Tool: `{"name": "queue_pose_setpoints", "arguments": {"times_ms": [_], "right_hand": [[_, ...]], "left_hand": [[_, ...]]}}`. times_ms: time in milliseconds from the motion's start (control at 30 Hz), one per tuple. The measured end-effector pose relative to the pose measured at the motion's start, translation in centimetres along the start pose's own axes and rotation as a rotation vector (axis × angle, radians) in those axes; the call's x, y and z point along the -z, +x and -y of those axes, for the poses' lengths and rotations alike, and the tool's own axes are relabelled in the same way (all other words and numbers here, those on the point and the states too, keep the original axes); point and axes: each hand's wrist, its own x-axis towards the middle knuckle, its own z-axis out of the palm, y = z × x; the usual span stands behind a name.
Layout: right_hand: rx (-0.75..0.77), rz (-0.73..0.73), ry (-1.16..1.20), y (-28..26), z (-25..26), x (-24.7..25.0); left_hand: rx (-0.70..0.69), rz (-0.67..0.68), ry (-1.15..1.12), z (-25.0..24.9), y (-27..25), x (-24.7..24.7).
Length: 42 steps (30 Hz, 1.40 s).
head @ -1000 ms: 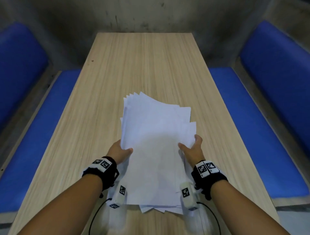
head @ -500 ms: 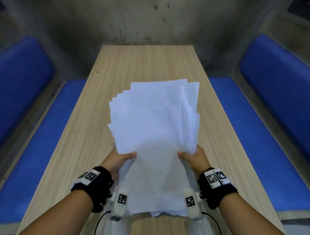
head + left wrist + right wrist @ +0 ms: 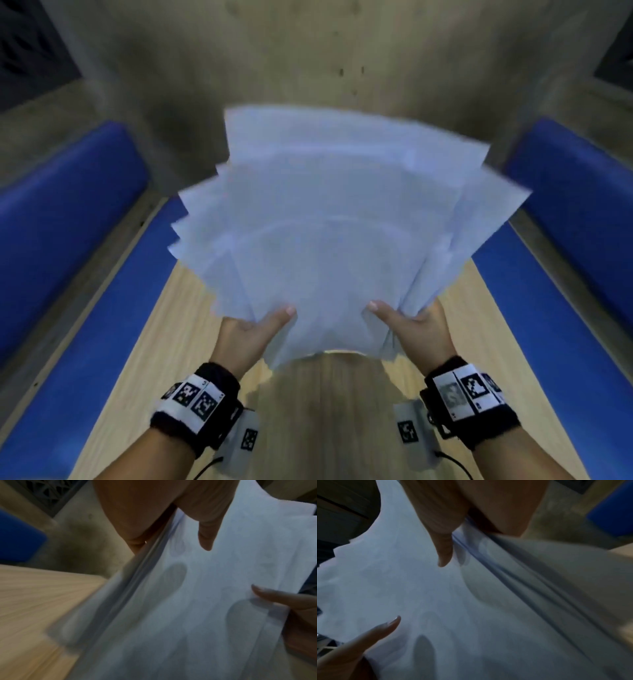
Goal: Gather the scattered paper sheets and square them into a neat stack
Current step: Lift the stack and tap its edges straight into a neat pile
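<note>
Where a moment ago the paper sheets [image 3: 329,236] leaned low over the table [image 3: 329,418], now raised clear of it and tipped nearly upright, fanned wider at the top. Held in the air between both hands, above the near half of the wooden top. Long axis running up and away, bottom edges bunched toward the wrists, top corners splayed left and right in uneven steps. Left hand [image 3: 251,334] pinching the lower left edge, thumb on the front, fingers behind showing only as shadows through the paper. Right hand [image 3: 416,329] pinching the lower right edge likewise. Blue benches [image 3: 85,342] along either side. Heavily blurred throughout.
</note>
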Motion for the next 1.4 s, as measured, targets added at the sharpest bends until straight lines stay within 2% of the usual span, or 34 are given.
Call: {"name": "queue_pose_setpoints", "arguments": {"times_ms": [100,233,400,500,633,767,900,967,1100,1267,1333,1400], "right_hand": [[-0.083,0.025,0.009,-0.6,-0.8,0.1],[-0.05,-0.051,0.037,0.1,-0.5,0.5],[-0.099,0.072,0.047,0.1,1.1,-0.2],[-0.067,0.028,0.158,0.5,1.4,0.9],[-0.055,0.085,0.038,0.2,1.4,0.3],[-0.023,-0.046,0.205,0.4,1.7,0.6],[-0.022,-0.063,0.048,-0.4,0.8,-0.8],[0.01,-0.113,0.024,-0.7,1.1,-1.3],[0.104,-0.132,0.143,-0.8,1.6,-0.6],[0.047,-0.088,-0.007,-1.2,0.1,-0.7],[0.036,-0.097,-0.025,-1.4,-0.1,-0.7],[0.036,-0.082,-0.027,-1.5,-0.2,-0.7]], "left_hand": [[0.025,0.056,-0.059,1.9,0.3,0.7],[-0.001,0.059,-0.157,2.0,1.2,1.4],[-0.019,0.148,-0.186,0.7,1.6,1.0],[-0.036,0.144,-0.25,-0.2,1.9,1.8],[-0.041,0.232,-0.237,-1.2,2.0,1.5],[-0.039,0.148,-0.25,-1.5,2.3,1.6],[-0.055,0.153,-0.249,-1.2,1.6,0.8],[-0.107,0.143,-0.269,-2.0,1.1,0.3],[-0.245,0.056,-0.259,-3.2,1.2,0.7],[-0.334,-0.064,-0.182,-3.3,0.7,0.7],[-0.513,-0.202,-0.02,-4.9,0.2,0.8],[-0.839,-0.295,0.346,-7.6,-0.8,0.4]]}}
